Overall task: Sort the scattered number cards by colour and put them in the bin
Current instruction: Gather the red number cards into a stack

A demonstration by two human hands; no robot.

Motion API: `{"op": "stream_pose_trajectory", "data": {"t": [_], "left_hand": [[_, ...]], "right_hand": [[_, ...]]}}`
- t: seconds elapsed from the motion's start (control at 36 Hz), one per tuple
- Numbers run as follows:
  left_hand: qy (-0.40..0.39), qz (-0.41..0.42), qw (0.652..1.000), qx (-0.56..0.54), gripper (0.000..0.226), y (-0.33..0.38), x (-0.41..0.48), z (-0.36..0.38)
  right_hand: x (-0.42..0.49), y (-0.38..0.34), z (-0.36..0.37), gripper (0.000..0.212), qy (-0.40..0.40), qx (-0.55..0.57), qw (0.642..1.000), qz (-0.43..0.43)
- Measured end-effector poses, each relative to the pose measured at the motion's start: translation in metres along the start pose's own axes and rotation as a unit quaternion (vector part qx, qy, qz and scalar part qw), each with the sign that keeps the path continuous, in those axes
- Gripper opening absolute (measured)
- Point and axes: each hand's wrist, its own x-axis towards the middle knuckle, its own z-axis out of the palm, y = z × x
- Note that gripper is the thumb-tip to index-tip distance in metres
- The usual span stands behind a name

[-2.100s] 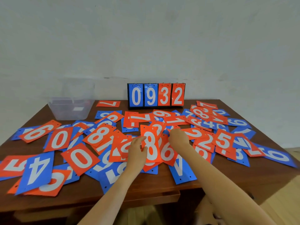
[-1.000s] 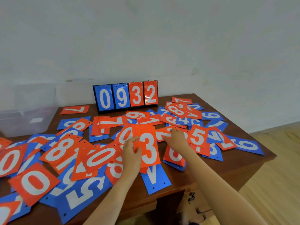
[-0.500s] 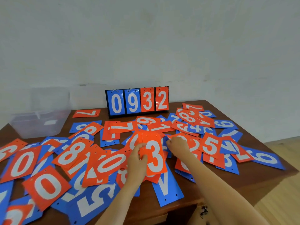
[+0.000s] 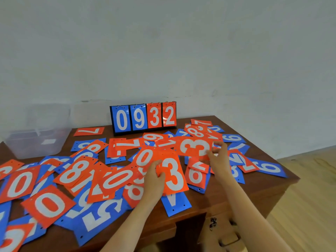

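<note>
Red and blue number cards lie scattered in overlapping heaps over the brown table (image 4: 227,195). My left hand (image 4: 154,180) grips a stack of red cards (image 4: 172,173) with a white 3 on top, held just above the table's middle. My right hand (image 4: 218,157) pinches another red 3 card (image 4: 192,147), lifted and tilted, to the right of and behind the stack. The clear plastic bin (image 4: 36,137) stands at the table's far left corner; I cannot tell what is inside it.
A small flip scoreboard (image 4: 143,117) reading 0932 stands at the back edge against the grey wall. A blue card (image 4: 174,202) hangs near the front edge. The table's right edge drops to a wooden floor (image 4: 309,197).
My right hand has picked a red 3 card off the pile and raised it. The left hand keeps its stack with the 3 on top. The camera view shifted slightly.
</note>
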Motion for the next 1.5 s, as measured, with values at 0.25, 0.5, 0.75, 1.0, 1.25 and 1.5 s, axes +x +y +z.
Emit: {"op": "stream_pose_trajectory", "data": {"t": [0.25,0.5,0.75,1.0,1.25,1.5], "left_hand": [[0.007,0.006,1.0,0.01,0.044,0.003,-0.012,0.009],[0.037,-0.008,0.998,-0.057,0.04,0.002,-0.018,0.015],[0.044,0.02,0.992,-0.118,0.037,0.006,-0.017,0.019],[0.088,0.046,0.99,-0.105,0.033,0.002,-0.004,0.026],[0.053,0.051,0.997,-0.012,0.037,-0.015,0.014,0.019],[0.034,0.041,0.999,0.004,0.039,-0.023,0.023,0.02]], "right_hand": [[-0.035,0.017,-0.009,0.042,-0.017,0.038,0.999,0.018],[-0.062,0.031,0.001,0.027,-0.012,0.067,0.998,-0.009],[-0.073,0.046,0.015,0.021,-0.086,-0.06,0.994,-0.029],[-0.055,0.054,0.022,0.009,-0.127,-0.175,0.971,-0.099],[0.026,0.057,0.021,0.052,-0.131,-0.428,0.894,-0.013],[0.058,0.054,0.061,0.086,-0.143,-0.532,0.827,0.115]]}}
